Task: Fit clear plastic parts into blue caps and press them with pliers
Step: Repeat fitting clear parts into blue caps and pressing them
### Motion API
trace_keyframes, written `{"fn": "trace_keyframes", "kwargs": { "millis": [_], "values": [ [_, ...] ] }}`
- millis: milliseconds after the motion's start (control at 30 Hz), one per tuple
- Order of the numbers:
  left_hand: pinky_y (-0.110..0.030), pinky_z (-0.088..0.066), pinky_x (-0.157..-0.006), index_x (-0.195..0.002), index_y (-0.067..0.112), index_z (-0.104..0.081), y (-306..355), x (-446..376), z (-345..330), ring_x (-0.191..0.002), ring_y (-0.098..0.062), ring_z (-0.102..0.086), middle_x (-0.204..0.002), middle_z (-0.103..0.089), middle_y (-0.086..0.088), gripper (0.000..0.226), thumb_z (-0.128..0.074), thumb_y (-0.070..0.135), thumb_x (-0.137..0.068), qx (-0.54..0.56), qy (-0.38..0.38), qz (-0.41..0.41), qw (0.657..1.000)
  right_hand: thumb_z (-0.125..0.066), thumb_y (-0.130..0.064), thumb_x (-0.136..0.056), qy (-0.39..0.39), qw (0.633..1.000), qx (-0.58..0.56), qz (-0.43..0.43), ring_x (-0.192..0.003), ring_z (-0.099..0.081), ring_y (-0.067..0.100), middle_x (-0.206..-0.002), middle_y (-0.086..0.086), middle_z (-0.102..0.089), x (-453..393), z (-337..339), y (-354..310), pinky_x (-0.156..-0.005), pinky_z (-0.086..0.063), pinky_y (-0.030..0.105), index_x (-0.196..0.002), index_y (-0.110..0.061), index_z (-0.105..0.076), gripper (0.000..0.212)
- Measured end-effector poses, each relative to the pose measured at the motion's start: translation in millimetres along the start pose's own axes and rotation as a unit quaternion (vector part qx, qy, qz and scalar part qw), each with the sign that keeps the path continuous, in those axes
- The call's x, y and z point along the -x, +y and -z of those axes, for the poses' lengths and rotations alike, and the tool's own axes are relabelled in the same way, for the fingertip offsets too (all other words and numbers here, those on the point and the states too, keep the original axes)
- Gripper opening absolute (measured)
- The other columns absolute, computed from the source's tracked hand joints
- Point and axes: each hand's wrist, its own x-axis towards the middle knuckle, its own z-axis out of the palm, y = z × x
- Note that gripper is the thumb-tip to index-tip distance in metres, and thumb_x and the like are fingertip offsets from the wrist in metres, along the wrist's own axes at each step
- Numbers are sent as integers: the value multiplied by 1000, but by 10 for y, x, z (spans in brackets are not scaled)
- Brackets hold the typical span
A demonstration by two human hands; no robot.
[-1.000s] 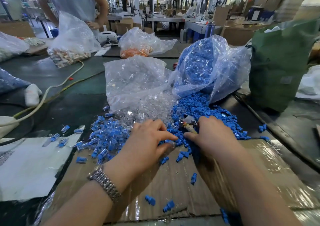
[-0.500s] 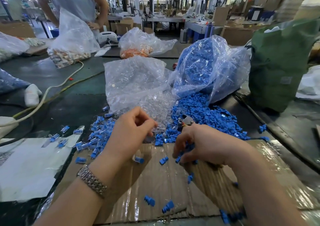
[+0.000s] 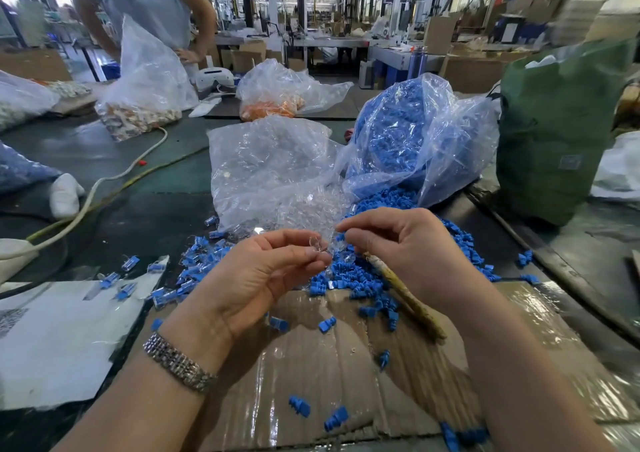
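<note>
While pinching, both hands (image 3: 329, 261) closed.

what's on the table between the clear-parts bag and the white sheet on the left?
Head view: a scatter of assembled blue caps lies between the clear-parts bag and the white sheet, some on its edge.

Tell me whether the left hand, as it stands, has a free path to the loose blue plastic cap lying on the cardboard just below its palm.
Probably yes: the loose blue plastic cap lies uncovered on the cardboard sheet, but the left hand already pinches a small clear plastic part.
</note>
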Motion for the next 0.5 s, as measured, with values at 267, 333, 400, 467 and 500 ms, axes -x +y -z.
{"fn": "trace_keyframes", "kwargs": {
  "millis": [267, 333, 400, 467, 500],
  "values": [
    [-23, -60, -69, -90, 1, -79, -13, 21, -52, -85, -25, -75, -97, -74, -24, 22, -73, -3, -69, -10, 0, -7, 1000, -76, -17, -88, 17, 999, 7, 43, -73, -66, 2, -77, -11, -73, 22, -39, -62, -71, -51, 16, -91, -20, -76, 4],
    [-23, -60, -69, -89, 1, -79, -13, 15, -56, -84, -26, -76, -95, -74, -24, 22, -73, -4, -69, -2, 1, -8, 1000, -74, -16, -90, 9, 998, 35, 54, -73, -63, 0, -76, -13, -70, 27, -50, -64, -71, -47, 13, -92, -20, -75, 5],
    [-23, -60, -69, -89, 0, -79, -15, 12, -56, -86, -27, -76, -96, -74, -24, 21, -72, -5, -70, 2, 2, -9, 1000, -74, -15, -90, 7, 997, 47, 65, -74, -62, -1, -76, -16, -68, 33, -64, -70, -71, -45, 11, -91, -21, -74, 6],
    [-24, -60, -70, -89, 0, -79, -14, 12, -53, -87, -28, -76, -97, -74, -25, 21, -71, -6, -71, 4, 1, -9, 1000, -75, -14, -90, 13, 995, 56, 82, -75, -62, -2, -75, -18, -67, 33, -80, -71, -72, -44, 9, -89, -22, -73, 8],
    [-24, -60, -70, -89, 0, -79, -12, 16, -54, -87, -28, -76, -97, -74, -25, 21, -71, -6, -71, 3, 0, -9, 1000, -75, -14, -90, 16, 994, 61, 89, -75, -62, -2, -75, -18, -67, 30, -90, -69, -72, -44, 8, -89, -22, -73, 9]
  ]
}}
